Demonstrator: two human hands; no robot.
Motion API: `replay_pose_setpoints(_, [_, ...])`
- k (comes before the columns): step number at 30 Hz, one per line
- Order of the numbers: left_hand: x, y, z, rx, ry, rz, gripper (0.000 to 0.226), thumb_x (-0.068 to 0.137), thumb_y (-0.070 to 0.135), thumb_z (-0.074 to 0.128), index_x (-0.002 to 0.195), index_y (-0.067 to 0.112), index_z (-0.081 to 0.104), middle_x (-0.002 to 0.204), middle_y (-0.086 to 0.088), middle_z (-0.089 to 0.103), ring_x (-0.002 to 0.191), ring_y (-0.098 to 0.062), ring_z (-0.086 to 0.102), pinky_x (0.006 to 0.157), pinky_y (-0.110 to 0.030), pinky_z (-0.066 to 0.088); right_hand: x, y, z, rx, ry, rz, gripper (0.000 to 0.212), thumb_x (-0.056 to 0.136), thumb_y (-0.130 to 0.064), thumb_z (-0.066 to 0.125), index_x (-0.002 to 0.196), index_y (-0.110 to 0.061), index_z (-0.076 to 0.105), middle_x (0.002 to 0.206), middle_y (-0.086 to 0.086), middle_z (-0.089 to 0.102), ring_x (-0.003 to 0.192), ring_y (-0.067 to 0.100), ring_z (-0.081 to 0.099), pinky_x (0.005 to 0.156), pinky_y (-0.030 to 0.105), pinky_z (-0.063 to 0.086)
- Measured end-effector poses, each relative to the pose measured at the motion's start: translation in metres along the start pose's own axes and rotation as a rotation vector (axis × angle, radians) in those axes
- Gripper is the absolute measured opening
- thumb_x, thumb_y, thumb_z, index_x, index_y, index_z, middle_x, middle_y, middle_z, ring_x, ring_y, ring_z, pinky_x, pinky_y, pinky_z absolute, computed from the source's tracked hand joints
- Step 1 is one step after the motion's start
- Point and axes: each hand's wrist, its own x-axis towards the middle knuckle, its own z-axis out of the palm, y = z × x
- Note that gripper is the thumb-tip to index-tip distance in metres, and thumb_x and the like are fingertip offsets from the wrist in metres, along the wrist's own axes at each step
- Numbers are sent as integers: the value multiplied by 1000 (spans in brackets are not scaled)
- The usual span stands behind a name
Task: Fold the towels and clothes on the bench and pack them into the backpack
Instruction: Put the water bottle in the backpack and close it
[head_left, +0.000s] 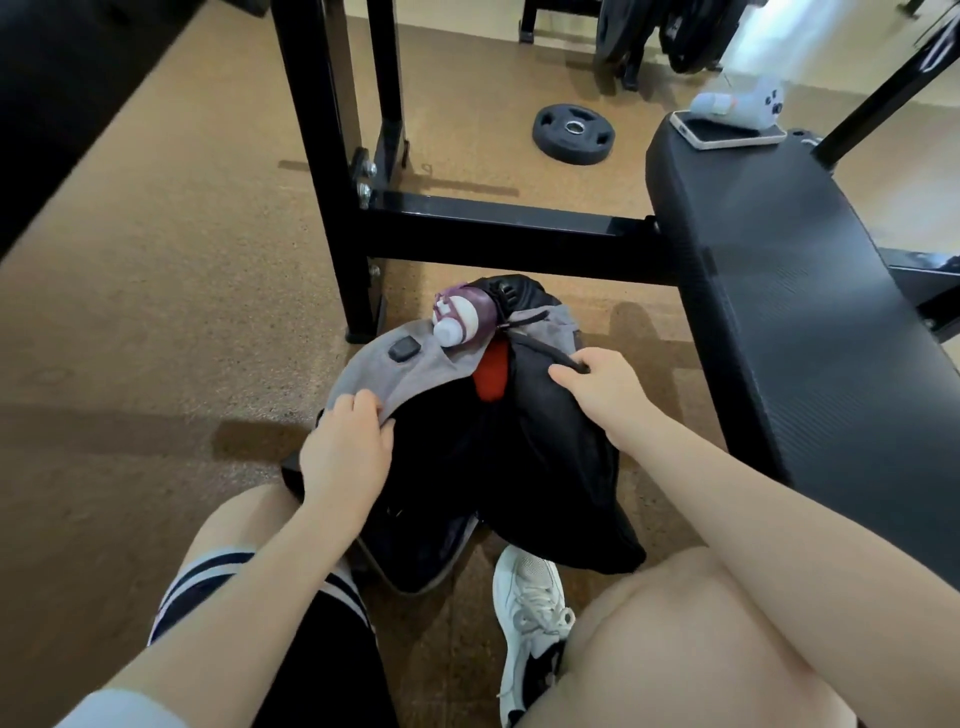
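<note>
a: where's the backpack (467, 457) right now?

b: low in the middle of the frame, on the tan floor (156, 322) between my knees, just left of the black padded table (789, 312). it's black and grey, and its mouth gapes open toward me.

a: and your hands?

b: my left hand (348, 452) is at the lower left of the bag, fingers curled over the edge of the grey flap (384, 374), gripping it. my right hand (597, 384) is a little right of centre, fingers closed round a dark strap or cord at the top of the black side panel.

a: anything showing inside?

b: something red (491, 371) sits in the gap between the grey flap and the black panel, near the top of the opening. i can't tell what it is. the rest of the inside is too dark to read.

a: what's that purple thing?

b: a purple and white bottle (462, 314), lying tilted in the side pocket at the far end of the bag.

a: what's on the table?

b: at its far end, upper right of the frame, a phone (727, 136) lies flat with a pale controller-like gadget (737, 104) resting on it.

a: anything else around?

b: a black steel frame (332, 156) stands behind the bag, a weight plate (574, 132) lies flat on the floor at top centre, and my white shoe (530, 613) is at the bottom, just beside the bag.
</note>
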Motion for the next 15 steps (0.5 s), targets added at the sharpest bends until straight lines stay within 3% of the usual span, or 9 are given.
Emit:
replay_pose_setpoints(2, [-6, 2, -6, -114, 26, -104, 22, 96, 28, 44, 87, 9, 49, 78, -4, 50, 77, -30, 52, 58, -32, 32, -3, -4, 1, 93, -22, 14, 41, 91, -22, 56, 61, -15, 28, 59, 6, 26, 53, 18, 27, 56, 30, 15])
replay_pose_setpoints(4, [1, 14, -13, -375, 55, -206, 23, 98, 26, 41, 90, 7, 52, 73, -2, 52, 73, -27, 49, 63, -32, 35, -6, -12, 4, 150, -76, 17, 44, 93, -21, 53, 60, -17, 25, 56, 4, 21, 50, 17, 23, 54, 30, 14])
replay_pose_setpoints(7, [30, 46, -31, -700, 76, -224, 23, 99, 21, 40, 110, 7, 55, 95, -3, 57, 88, -20, 51, 76, -29, 38, -10, -34, 13, 286, -197, 26, 27, 97, -20, 47, 73, -13, 38, 65, 10, 31, 59, 19, 32, 55, 29, 22])
replay_pose_setpoints(9, [49, 68, -45, -759, 131, -201, 22, 98, 20, 42, 107, 5, 57, 94, -3, 56, 88, -21, 52, 73, -26, 34, -9, -50, 19, 494, -224, 56, 17, 96, -11, 46, 80, -9, 44, 72, 12, 41, 66, 20, 42, 56, 27, 35])
replay_pose_setpoints(12, [73, 98, -69, -771, 205, -95, 20, 94, 19, 50, 95, 4, 62, 87, -4, 60, 84, -21, 55, 69, -25, 33, -8, -78, 18, 743, -220, 71, 22, 95, 4, 41, 78, -10, 46, 76, 11, 53, 68, 18, 54, 52, 24, 52])
replay_pose_setpoints(15, [91, 123, -105, -696, 262, 64, 20, 91, 21, 56, 92, 4, 66, 84, -1, 60, 79, -13, 51, 65, -18, 30, -7, -96, -2, 895, -225, 60, 18, 95, 5, 41, 83, -7, 48, 85, 11, 58, 77, 20, 58, 68, 31, 55])
